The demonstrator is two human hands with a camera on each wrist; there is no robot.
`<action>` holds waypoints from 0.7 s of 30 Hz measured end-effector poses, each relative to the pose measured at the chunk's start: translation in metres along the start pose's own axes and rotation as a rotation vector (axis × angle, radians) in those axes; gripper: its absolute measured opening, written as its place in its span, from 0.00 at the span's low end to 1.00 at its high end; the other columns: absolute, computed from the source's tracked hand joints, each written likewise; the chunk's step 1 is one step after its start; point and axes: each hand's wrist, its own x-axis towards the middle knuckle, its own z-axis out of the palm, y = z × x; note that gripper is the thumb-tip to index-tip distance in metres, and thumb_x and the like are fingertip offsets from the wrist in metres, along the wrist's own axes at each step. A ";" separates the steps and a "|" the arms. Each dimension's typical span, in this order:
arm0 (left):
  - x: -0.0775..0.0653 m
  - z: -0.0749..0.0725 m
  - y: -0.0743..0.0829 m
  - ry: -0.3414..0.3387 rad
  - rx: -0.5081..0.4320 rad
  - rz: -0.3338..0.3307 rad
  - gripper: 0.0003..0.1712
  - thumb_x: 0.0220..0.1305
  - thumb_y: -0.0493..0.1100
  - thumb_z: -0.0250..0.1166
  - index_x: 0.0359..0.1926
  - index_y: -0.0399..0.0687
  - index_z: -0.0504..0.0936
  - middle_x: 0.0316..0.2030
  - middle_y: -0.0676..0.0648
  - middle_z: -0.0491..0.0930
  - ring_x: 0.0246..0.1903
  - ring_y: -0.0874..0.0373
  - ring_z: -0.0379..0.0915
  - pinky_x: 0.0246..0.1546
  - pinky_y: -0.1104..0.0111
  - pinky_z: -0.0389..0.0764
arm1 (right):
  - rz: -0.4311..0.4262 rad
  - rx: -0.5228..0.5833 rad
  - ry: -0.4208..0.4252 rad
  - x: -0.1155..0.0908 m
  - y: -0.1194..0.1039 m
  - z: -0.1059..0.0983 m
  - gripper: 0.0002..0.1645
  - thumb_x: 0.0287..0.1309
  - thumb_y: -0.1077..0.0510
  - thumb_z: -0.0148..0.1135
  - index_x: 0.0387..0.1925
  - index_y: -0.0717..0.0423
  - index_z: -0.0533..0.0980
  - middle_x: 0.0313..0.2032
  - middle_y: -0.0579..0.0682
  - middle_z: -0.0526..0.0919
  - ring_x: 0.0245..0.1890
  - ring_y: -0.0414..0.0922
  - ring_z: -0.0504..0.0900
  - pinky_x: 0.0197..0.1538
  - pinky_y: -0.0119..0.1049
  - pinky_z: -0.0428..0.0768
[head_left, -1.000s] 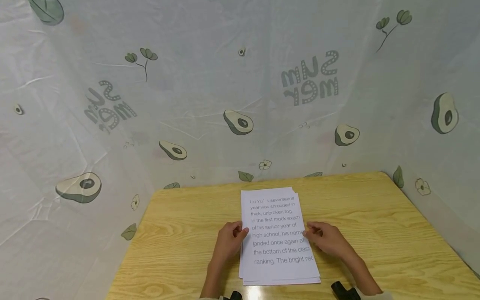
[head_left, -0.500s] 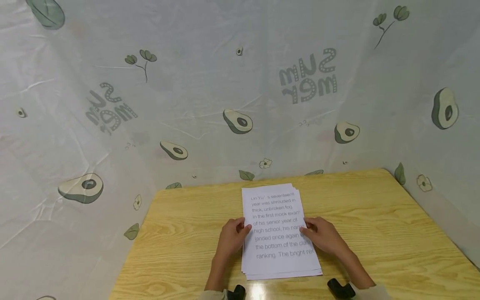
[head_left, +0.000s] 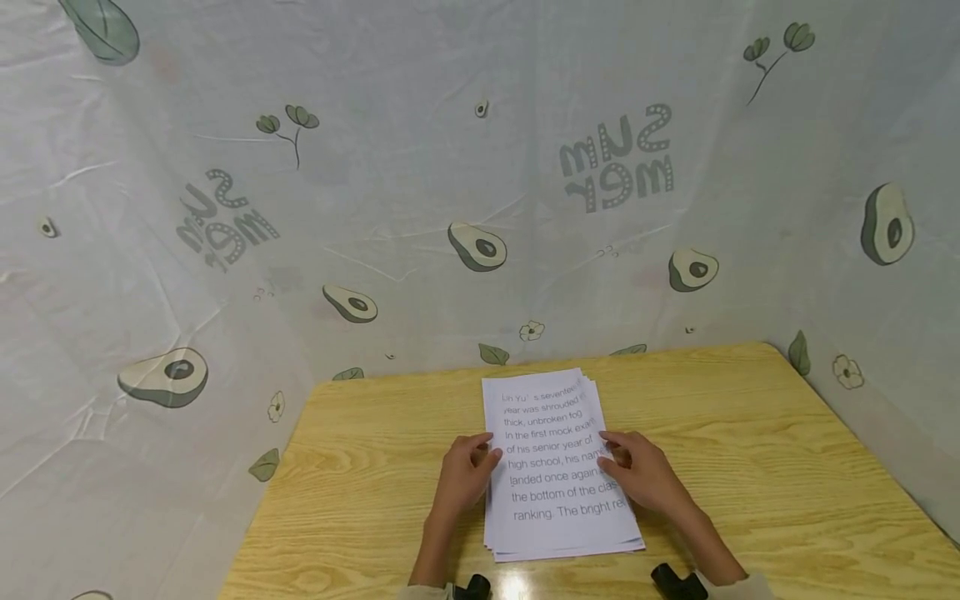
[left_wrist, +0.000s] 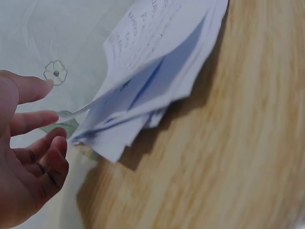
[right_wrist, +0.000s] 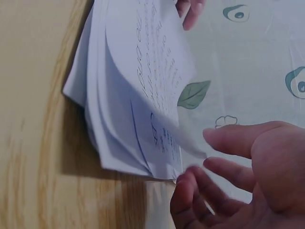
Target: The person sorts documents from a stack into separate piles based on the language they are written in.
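A stack of white paper sheets (head_left: 567,547) lies on the table, its edges slightly uneven. Large printed English text covers the top sheet (head_left: 551,533), whose sides bow up from the pile in both wrist views. My left hand (head_left: 459,477) is at the stack's left edge; in the left wrist view its index fingertip meets the raised sheet edge while the thumb stays apart. At the right edge is my right hand (head_left: 648,477). The right wrist view has the sheet's raised edge between that thumb and index finger, with a gap showing; the other fingers bend below.
The wood-grain table (head_left: 375,467) extends on both sides of the stack. Behind it hangs a pale curtain (head_left: 405,167) printed with avocados, leaves and flowers. Dark wrist devices (head_left: 678,581) sit near the cuffs at the bottom.
My right hand has moved left, its fingertips now over the stack's edge. The top sheet's right side has risen and curls, bending the line ends. My left hand has shifted only slightly.
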 end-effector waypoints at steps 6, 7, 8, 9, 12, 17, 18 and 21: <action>-0.001 0.002 0.006 -0.012 -0.106 -0.013 0.28 0.67 0.41 0.75 0.66 0.39 0.83 0.49 0.41 0.86 0.43 0.55 0.83 0.37 0.71 0.84 | 0.003 0.059 -0.002 0.000 -0.001 -0.001 0.28 0.70 0.64 0.66 0.69 0.67 0.76 0.51 0.59 0.87 0.46 0.47 0.87 0.45 0.33 0.84; -0.001 0.002 0.006 -0.009 -0.109 -0.009 0.28 0.66 0.38 0.75 0.66 0.38 0.82 0.49 0.40 0.86 0.42 0.55 0.83 0.36 0.71 0.85 | 0.006 0.063 -0.001 0.000 0.001 -0.001 0.28 0.70 0.65 0.65 0.69 0.67 0.76 0.51 0.59 0.87 0.46 0.49 0.88 0.45 0.33 0.84; -0.001 0.003 0.006 -0.006 -0.115 -0.009 0.29 0.65 0.35 0.75 0.67 0.37 0.82 0.49 0.40 0.86 0.41 0.54 0.84 0.36 0.71 0.85 | 0.008 0.079 -0.003 0.000 0.003 -0.002 0.28 0.70 0.65 0.65 0.69 0.67 0.75 0.51 0.60 0.87 0.47 0.51 0.89 0.45 0.33 0.84; 0.000 0.003 0.006 0.000 -0.118 -0.013 0.30 0.64 0.32 0.75 0.67 0.36 0.81 0.49 0.39 0.86 0.41 0.54 0.84 0.35 0.70 0.86 | 0.010 0.094 -0.005 0.000 0.005 -0.002 0.29 0.70 0.65 0.65 0.70 0.67 0.75 0.52 0.61 0.87 0.48 0.52 0.89 0.45 0.32 0.85; 0.001 0.001 0.003 0.027 -0.129 -0.029 0.31 0.62 0.27 0.73 0.67 0.35 0.81 0.50 0.38 0.85 0.41 0.54 0.86 0.36 0.70 0.86 | 0.020 0.160 -0.008 0.002 0.010 -0.006 0.29 0.71 0.66 0.64 0.71 0.68 0.73 0.52 0.63 0.86 0.48 0.53 0.90 0.44 0.31 0.85; 0.002 -0.004 0.000 0.052 -0.196 -0.072 0.30 0.63 0.27 0.72 0.66 0.39 0.82 0.51 0.38 0.86 0.41 0.54 0.86 0.33 0.71 0.85 | 0.034 0.272 -0.035 0.004 0.012 -0.012 0.32 0.72 0.66 0.64 0.73 0.71 0.70 0.53 0.66 0.84 0.49 0.53 0.89 0.45 0.32 0.86; 0.002 -0.004 0.000 0.053 -0.207 -0.079 0.30 0.63 0.27 0.72 0.67 0.40 0.82 0.51 0.38 0.86 0.40 0.55 0.86 0.32 0.72 0.85 | 0.034 0.283 -0.040 0.004 0.012 -0.013 0.32 0.72 0.66 0.64 0.73 0.71 0.69 0.54 0.67 0.83 0.50 0.54 0.89 0.45 0.33 0.87; 0.002 -0.005 0.001 0.049 -0.226 -0.097 0.30 0.64 0.28 0.72 0.67 0.41 0.82 0.52 0.39 0.86 0.39 0.57 0.85 0.31 0.73 0.83 | 0.033 0.303 -0.052 0.004 0.013 -0.015 0.33 0.73 0.66 0.63 0.74 0.73 0.68 0.54 0.68 0.83 0.51 0.55 0.89 0.45 0.33 0.87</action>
